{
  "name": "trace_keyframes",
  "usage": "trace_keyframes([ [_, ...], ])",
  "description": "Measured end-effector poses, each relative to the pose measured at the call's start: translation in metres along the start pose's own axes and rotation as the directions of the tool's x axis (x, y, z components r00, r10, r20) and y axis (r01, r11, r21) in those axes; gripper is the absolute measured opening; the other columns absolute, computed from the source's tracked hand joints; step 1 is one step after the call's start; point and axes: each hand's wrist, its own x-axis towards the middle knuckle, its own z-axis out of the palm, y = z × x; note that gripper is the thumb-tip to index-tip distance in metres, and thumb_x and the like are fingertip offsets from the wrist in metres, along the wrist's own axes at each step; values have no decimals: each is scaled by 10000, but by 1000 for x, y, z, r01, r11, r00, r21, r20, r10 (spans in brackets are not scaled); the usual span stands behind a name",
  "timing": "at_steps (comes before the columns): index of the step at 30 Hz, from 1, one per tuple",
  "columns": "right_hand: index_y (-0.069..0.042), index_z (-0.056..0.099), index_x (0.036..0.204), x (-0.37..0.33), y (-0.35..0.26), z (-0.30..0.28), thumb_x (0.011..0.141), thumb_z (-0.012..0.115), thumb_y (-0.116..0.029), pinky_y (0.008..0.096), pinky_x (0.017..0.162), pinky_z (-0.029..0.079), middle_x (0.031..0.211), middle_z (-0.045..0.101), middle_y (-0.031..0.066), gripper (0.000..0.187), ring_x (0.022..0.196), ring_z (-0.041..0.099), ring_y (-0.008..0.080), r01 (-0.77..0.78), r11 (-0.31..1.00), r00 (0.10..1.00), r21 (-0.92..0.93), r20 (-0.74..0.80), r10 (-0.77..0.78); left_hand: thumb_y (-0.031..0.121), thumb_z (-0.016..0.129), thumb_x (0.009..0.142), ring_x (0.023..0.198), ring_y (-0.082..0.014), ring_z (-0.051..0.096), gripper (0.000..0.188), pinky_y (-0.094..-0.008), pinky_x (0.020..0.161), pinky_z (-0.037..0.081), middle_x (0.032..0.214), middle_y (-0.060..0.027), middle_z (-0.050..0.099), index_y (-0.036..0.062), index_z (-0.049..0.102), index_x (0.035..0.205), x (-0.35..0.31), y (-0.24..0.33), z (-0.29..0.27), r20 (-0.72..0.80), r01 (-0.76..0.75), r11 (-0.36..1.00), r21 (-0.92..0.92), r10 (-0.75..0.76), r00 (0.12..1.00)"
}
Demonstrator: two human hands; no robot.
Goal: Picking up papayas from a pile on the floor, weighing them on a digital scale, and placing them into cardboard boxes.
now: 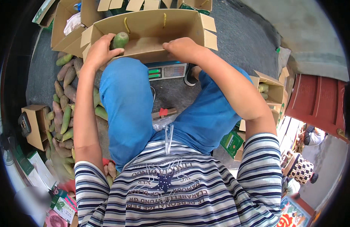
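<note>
A long open cardboard box [152, 28] with yellow cord handles stands in front of my knees, on a scale [167, 72] with a green-lit display. At the box's left end my left hand [101, 51] is closed around a green radish [120, 40], its blunt end facing up. My right hand [184, 50] lies over the near wall of the box, right of its middle, with fingers curled over the edge. The inside of the box near the right hand shows bare cardboard; the part below the near wall is hidden.
Several green radishes [65, 102] lie heaped on the floor at the left. Another open box [69, 36] stands at the far left. A small box [35, 126] sits beyond the heap. At the right, a box [271, 90] holds radishes near a red door [318, 102].
</note>
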Motion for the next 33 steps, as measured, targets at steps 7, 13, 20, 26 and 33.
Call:
trace_keyframes([
  [7,-118,618,1012,3,-4,-6,789,588,-222,413,734,495,893,650,119,248,880,619,298,-19,1000,996,-23,84,21,258,618,834,938,-239,587,400,-330,814,460,1082,-145,570,7,544,1136,-25,6,-3,-413,-183,912,-367,16,910],
  [13,-124,606,1056,4,3,-3,801,559,-214,429,775,485,974,636,128,275,947,596,308,3,1000,999,-11,50,-3,52,565,847,872,-200,558,185,-278,763,456,991,-97,571,9,575,1027,-132,-20,24,-679,-48,959,-280,-162,716],
  [20,-82,597,1019,-3,7,-7,791,589,-210,425,742,475,864,634,154,261,865,598,328,32,999,998,-37,63,-30,156,585,809,956,-366,554,286,-411,804,452,1068,-200,550,17,543,1056,-256,-70,121,-64,474,849,-234,-500,864],
  [26,-54,593,1001,-5,4,-10,798,574,-198,421,765,459,899,619,172,250,885,581,343,3,1000,994,-6,109,-2,154,600,784,960,-367,558,316,-428,815,458,1081,-216,549,35,554,1073,-281,-78,157,435,538,842,-32,-473,766],
  [33,-36,573,1002,-6,0,-13,799,585,-210,427,776,455,926,616,178,268,903,576,345,8,1000,993,7,122,-8,157,615,771,969,-364,562,306,-423,821,457,1047,-236,560,27,563,1043,-268,-98,170,402,491,867,-83,-422,813],
])
